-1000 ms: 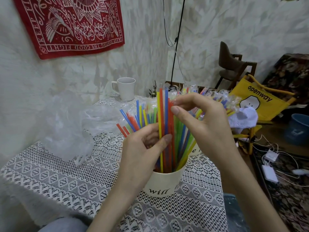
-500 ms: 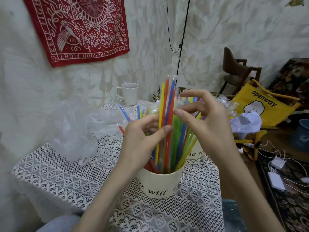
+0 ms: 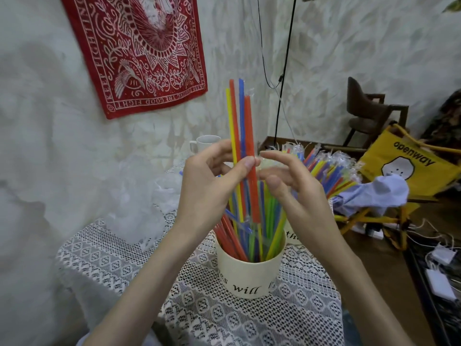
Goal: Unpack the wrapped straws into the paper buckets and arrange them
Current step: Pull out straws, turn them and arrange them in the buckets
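1. The lifted straws [image 3: 239,136], yellow, red, blue and orange-red, stand upright at the centre of the view, raised above the rest; a clear wrapper seems to cling to the orange-red one, though we cannot be sure.
2. Our left hand [image 3: 212,181] pinches that small bunch between thumb and fingers at about 9 o'clock of it.
3. Our right hand [image 3: 294,186], at 3 o'clock of the bunch, has its fingers loosely spread and holds nothing we can make out; its fingertips sit just beside the straws.
4. To do this step well, we judge we should keep the left pinch firm and low, let the right fingers strip any film upward, then lower the bunch straight down so nothing already standing tips out.
5. The near paper bucket [image 3: 250,273], at 6 o'clock of the bunch on the lace tablecloth [image 3: 224,320], holds a dense fan of unwrapped straws leaning outward.
6. A second bucket [image 3: 290,237], mostly hidden at 4 o'clock, holds the still-wrapped straws [image 3: 329,168].
7. A white mug [image 3: 203,143] stands at 11 o'clock, empty wrappers [image 3: 139,208] at 9 o'clock.
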